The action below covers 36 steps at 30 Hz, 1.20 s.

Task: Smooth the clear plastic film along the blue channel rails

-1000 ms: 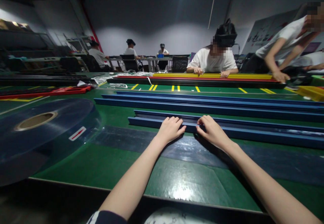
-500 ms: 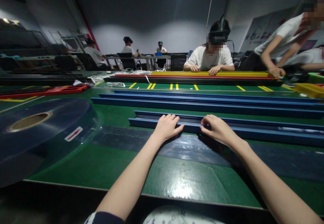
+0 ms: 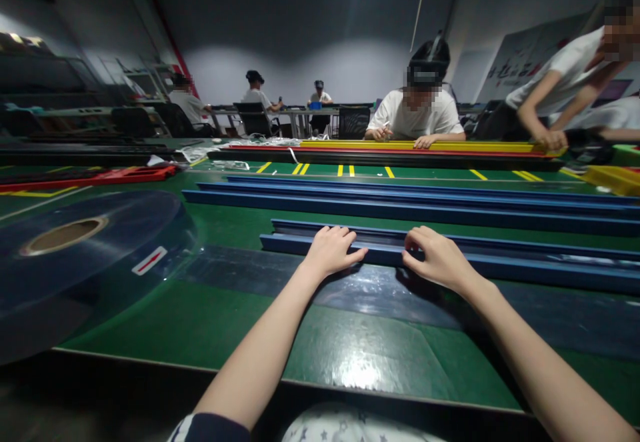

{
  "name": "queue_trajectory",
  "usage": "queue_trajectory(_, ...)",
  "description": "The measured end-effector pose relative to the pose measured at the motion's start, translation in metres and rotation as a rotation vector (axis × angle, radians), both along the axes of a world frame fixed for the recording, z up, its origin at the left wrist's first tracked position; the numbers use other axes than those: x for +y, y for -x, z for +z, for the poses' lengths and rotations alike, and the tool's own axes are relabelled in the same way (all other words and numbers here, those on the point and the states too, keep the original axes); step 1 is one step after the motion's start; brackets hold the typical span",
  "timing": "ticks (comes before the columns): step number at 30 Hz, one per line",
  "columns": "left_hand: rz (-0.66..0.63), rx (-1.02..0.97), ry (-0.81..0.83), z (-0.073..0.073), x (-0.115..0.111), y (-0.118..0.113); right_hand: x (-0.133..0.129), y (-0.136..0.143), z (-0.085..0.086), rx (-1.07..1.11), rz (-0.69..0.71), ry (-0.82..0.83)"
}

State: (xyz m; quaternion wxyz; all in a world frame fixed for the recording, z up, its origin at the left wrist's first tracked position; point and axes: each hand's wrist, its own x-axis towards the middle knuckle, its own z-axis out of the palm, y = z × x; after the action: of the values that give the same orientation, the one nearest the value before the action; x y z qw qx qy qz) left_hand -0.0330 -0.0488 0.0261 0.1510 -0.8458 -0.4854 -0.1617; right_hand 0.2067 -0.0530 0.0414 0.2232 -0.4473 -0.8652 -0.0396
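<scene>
A long blue channel-shaped strip (image 3: 384, 255) lies across the table in front of me, its left end just beyond my left hand. My left hand (image 3: 331, 250) grips its near wall, fingers over the top and the thumb stretched along the front. To the right, my right hand (image 3: 436, 259) holds the same wall, thumb and curled fingers close together around the edge. Both palms face down. A flat band of clear plastic film (image 3: 380, 292) runs beneath my hands, in front of the strip. At the left lies a large roll of clear film (image 3: 145, 229) with a red-arrow label.
More blue strips (image 3: 300, 202) lie parallel behind. Farther back are yellow, red and black strips (image 3: 360, 157), with a co-worker (image 3: 417, 119) seated behind them. Another person (image 3: 565, 89) leans in at right near a yellow bin (image 3: 613, 179). Red parts (image 3: 125, 175) lie at left.
The view has shifted slightly. My right hand sits a little farther right from my left hand along the blue strip. Across the table, the seated co-worker's hand has risen slightly.
</scene>
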Motion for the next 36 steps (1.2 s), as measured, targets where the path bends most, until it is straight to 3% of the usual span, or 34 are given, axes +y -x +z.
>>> queue_trajectory(11, 0.032, 0.031, 0.057, 0.010, -0.001, 0.019, 0.002, 0.032, -0.008, 0.131, 0.135, 0.057)
queue_trajectory(16, 0.140, 0.033, 0.114, 0.017, -0.003, 0.036, 0.002, 0.032, -0.011, 0.176, 0.129, 0.101)
queue_trajectory(25, 0.240, -0.014, 0.169, 0.021, -0.005, 0.043, -0.006, 0.027, -0.015, 0.196, 0.145, 0.065)
queue_trajectory(31, 0.373, -0.085, 0.269, 0.021, -0.001, 0.051, 0.004, 0.032, -0.008, 0.115, 0.100, 0.052)
queue_trajectory(36, 0.443, -0.123, 0.338, 0.023, 0.001, 0.060, 0.011, 0.053, 0.005, 0.004, 0.044, 0.077)
